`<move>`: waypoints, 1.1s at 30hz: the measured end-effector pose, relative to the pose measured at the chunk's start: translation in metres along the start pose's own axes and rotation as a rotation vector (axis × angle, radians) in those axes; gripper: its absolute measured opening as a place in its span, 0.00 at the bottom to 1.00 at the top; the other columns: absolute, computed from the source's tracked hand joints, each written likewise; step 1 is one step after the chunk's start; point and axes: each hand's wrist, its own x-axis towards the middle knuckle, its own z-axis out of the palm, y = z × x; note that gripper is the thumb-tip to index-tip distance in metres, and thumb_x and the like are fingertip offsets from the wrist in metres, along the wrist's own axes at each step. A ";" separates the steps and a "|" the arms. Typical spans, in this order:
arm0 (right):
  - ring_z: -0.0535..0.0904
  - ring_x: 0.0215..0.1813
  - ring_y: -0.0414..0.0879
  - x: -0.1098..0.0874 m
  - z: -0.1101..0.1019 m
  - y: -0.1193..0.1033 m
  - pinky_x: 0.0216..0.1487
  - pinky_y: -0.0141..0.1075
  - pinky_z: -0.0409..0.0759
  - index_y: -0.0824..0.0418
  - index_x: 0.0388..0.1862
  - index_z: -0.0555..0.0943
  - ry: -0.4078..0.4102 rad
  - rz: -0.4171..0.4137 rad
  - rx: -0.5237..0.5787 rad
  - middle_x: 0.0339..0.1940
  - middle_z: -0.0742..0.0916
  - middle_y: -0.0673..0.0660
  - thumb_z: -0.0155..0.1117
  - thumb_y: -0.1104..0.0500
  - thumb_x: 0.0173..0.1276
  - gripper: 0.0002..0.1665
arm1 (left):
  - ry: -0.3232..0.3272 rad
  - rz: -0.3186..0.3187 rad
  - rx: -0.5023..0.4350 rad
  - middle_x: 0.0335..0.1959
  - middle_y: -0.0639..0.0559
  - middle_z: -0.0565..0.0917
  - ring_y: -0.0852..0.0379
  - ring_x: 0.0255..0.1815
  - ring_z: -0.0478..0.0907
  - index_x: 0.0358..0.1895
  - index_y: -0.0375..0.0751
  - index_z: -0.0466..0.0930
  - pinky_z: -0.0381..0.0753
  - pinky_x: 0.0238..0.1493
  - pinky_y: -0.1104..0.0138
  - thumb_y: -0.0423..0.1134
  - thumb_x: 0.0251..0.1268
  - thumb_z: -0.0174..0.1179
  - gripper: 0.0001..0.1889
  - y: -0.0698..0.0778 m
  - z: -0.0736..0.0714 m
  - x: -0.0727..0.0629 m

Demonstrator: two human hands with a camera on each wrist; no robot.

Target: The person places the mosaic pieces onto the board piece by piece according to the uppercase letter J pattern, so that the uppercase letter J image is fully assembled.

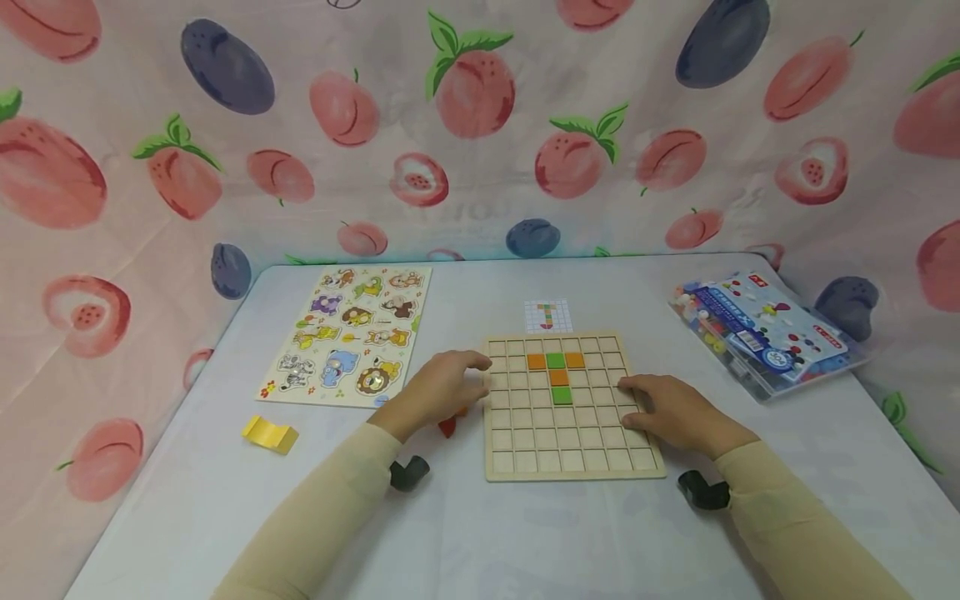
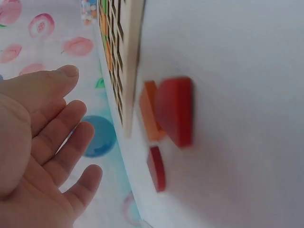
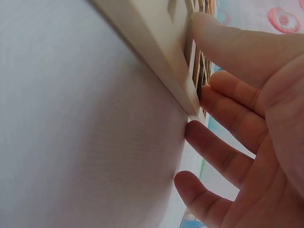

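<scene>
A wooden grid board lies flat on the table. On it, orange squares and green squares form a T shape. My left hand is beside the board's left edge, fingers loosely spread and holding nothing. Below it, partly hidden in the head view, two red pieces and an orange piece lie on the table. At the right edge, my right hand has its fingertips on the board, thumb over the rim, without a curled grip. A small pattern card lies behind the board.
An animal puzzle board lies at the back left, with a yellow curved block in front of it. A clear plastic box of colourful pieces with a printed sheet is at the back right. Fruit-print cloth hangs behind the table.
</scene>
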 end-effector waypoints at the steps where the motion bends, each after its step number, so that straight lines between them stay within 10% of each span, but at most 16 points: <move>1: 0.67 0.69 0.70 0.000 0.000 0.000 0.67 0.62 0.63 0.70 0.68 0.73 0.001 0.000 0.002 0.66 0.76 0.71 0.70 0.54 0.67 0.35 | 0.003 -0.004 -0.004 0.60 0.51 0.81 0.49 0.65 0.72 0.62 0.43 0.80 0.67 0.68 0.55 0.42 0.67 0.66 0.21 -0.002 0.000 -0.001; 33: 0.67 0.69 0.71 0.000 0.002 0.002 0.67 0.63 0.63 0.69 0.68 0.73 0.011 0.001 0.001 0.67 0.76 0.71 0.70 0.53 0.67 0.35 | -0.013 -0.090 -0.008 0.47 0.55 0.84 0.54 0.47 0.77 0.55 0.42 0.83 0.77 0.56 0.60 0.36 0.59 0.71 0.19 -0.037 0.002 -0.016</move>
